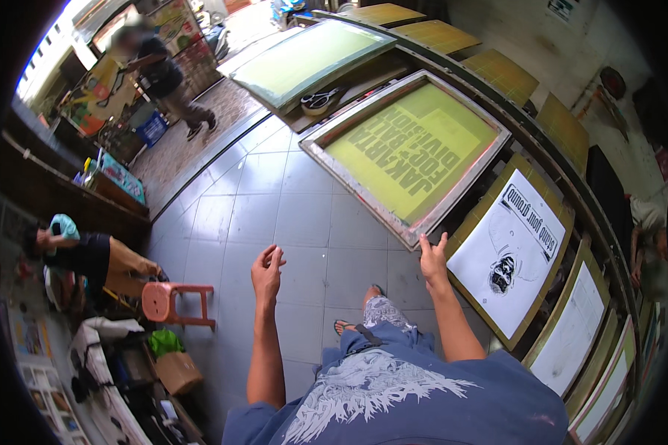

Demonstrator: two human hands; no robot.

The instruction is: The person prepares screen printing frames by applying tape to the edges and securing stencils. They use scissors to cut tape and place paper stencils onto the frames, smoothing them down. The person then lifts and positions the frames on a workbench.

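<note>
My left hand (pixel 266 274) is raised over the tiled floor, its fingers loosely curled and a little apart, with nothing visible in it. Close to the near corner of a wooden-framed printing screen, my right hand (pixel 433 263) has its fingers spread. Whether a fingertip touches that frame I cannot tell. The screen (pixel 416 148) has yellow-green mesh with large dark block lettering and lies tilted on the long bench. Beside my right hand is a yellowish board bearing a white printed sheet (pixel 512 252) with a black portrait and lettering.
Another framed screen (pixel 312 59) rests farther along the bench, near scissors (pixel 319 99) on a tape roll. More boards (pixel 501 74) line the far side. A red plastic stool (pixel 174 302) stands left, near a cardboard box (pixel 178 372). Two people (pixel 159 70) (pixel 89 256) are at left; another (pixel 649 237) is at right.
</note>
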